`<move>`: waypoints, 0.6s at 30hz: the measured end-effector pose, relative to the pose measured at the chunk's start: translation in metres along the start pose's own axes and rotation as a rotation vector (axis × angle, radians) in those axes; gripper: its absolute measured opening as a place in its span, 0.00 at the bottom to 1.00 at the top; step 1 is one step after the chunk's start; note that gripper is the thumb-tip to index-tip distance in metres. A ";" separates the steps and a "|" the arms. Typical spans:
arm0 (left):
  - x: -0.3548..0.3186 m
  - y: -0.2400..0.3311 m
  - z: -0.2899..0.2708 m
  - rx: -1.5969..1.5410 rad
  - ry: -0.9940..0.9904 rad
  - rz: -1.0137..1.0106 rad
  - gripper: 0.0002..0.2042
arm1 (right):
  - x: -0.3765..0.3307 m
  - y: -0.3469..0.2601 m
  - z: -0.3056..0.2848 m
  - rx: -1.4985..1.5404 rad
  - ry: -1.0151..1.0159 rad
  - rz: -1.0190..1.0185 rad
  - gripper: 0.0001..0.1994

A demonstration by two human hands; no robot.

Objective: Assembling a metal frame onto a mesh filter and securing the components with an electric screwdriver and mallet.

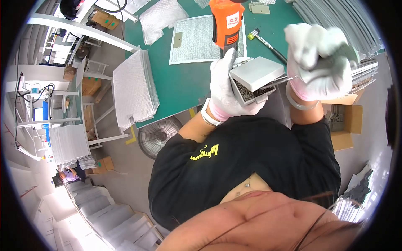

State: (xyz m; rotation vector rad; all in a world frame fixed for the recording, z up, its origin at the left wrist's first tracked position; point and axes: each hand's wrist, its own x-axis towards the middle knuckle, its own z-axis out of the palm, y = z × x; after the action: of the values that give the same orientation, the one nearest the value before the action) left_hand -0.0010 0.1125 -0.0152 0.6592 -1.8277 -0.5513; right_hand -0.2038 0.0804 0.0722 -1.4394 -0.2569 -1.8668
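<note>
My left hand [226, 90], in a white glove, is closed around a small grey box [249, 97], tilted with its lid [257, 73] raised. Many thin metal pins, like rivets [245, 90], lie inside. Just right of the box, my gloved right hand [320, 62] has its fingers curled in. A grey-green edge shows beside its fingers, but I cannot make out what it holds. One slim silver pin [289, 79] reaches from the box's side toward this hand. Beyond the left hand stands an orange and black power tool [227, 23], partly cut off by the frame's top.
On the green table [184, 88] lie a framed mesh panel [194, 39], a hammer [268, 44] and a stack of mesh sheets [132, 88]. Stacked metal strips [339, 21] fill the right side. A floor fan [159, 136] and an open carton [351, 121] stand below.
</note>
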 end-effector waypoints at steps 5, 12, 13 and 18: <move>-0.003 0.002 0.005 -0.019 0.090 0.009 0.54 | -0.024 -0.023 0.019 -0.456 -0.202 -0.230 0.20; -0.003 0.002 0.003 0.038 0.091 -0.077 0.55 | -0.036 -0.018 0.043 -0.784 -0.333 -0.507 0.22; 0.002 -0.006 0.002 0.131 0.112 0.055 0.55 | -0.036 -0.013 0.042 -0.774 -0.336 -0.533 0.22; 0.011 0.003 0.005 0.179 0.069 0.305 0.56 | -0.003 -0.013 0.028 -0.403 -0.089 0.043 0.18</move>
State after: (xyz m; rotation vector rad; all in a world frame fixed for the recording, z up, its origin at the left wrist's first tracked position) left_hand -0.0094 0.1075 -0.0070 0.4968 -1.8807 -0.1628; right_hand -0.1915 0.1066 0.0833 -1.7821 0.1168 -1.8934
